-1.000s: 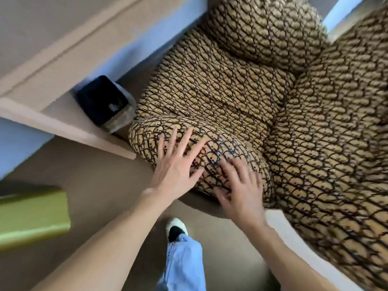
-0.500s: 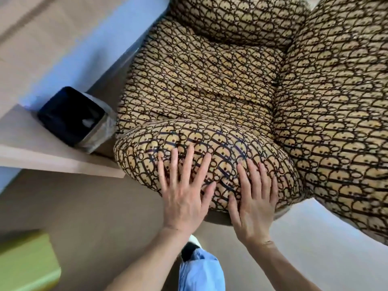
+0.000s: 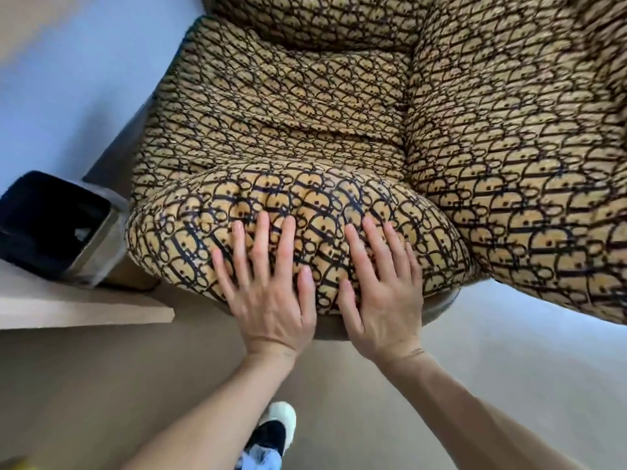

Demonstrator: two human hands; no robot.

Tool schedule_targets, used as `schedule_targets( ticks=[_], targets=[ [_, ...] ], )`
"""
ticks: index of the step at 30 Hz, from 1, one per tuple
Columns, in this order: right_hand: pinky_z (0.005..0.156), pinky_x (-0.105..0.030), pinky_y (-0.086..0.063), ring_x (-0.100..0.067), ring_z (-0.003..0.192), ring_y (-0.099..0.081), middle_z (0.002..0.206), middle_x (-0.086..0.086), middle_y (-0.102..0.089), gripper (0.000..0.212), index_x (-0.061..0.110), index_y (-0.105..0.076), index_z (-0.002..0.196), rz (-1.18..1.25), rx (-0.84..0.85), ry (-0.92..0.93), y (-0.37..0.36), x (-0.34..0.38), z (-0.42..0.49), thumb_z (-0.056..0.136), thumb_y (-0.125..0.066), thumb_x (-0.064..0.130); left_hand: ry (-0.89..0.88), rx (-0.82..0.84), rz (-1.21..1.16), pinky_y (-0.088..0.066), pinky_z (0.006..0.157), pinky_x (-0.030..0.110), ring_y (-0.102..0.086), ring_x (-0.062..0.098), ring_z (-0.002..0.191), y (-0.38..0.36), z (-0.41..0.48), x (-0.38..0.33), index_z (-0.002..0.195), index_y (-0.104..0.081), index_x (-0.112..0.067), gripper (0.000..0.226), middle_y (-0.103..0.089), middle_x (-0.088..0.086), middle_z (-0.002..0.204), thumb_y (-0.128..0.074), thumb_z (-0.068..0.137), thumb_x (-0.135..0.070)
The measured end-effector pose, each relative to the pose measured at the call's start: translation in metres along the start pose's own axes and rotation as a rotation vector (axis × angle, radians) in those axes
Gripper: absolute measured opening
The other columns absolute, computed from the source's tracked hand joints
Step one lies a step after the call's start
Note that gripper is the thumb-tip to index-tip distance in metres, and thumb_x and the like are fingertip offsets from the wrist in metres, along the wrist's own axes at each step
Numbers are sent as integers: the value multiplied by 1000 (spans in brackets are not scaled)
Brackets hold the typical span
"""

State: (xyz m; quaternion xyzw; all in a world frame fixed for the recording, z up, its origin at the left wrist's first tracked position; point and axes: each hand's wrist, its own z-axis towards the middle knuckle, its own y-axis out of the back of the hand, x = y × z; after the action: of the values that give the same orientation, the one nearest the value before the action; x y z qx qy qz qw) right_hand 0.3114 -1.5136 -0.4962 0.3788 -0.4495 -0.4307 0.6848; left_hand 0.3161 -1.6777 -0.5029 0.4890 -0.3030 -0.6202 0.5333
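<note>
Bare floor (image 3: 101,385) is left open before the cushion (image 3: 305,205), whose front edge is still pressed by the flat, straight-fingered left hand (image 3: 271,300) and right hand (image 3: 383,300).

A home living room — patterned armchair (image 3: 305,106), bin (image 3: 51,222) beside it.

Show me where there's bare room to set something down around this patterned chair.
Free: the seat between the front roll and the back cushion; the floor bordered by the wooden ledge, the front roll and the shoe. Crowded: the front roll, where the left hand and right hand press flat side by side, and the narrow gap between it and the black bin.
</note>
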Motion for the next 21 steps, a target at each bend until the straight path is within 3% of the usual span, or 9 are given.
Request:
schedule_targets(
  ticks=[13,21],
  targets=[
    [125,-54,-26,-28,156,-33,167,-4,-40,61,27,-43,158,-54,-74,-130,-47,-13,145,100,-41,44,-83,-22,3,-11,126,64,-21,34,158,-63,156,6,160,-33,-29,58,-33,4,169,-26,106,-46],
    [125,-55,-26,-27,156,-33,166,-2,-41,62,29,-44,158,-59,-114,-208,-69,13,169,98,-42,46,-159,-11,13,-10,126,63,-20,32,159,-70,192,40,161,-30,-32,58,-30,3,170,-26,105,-46]
  ],
)
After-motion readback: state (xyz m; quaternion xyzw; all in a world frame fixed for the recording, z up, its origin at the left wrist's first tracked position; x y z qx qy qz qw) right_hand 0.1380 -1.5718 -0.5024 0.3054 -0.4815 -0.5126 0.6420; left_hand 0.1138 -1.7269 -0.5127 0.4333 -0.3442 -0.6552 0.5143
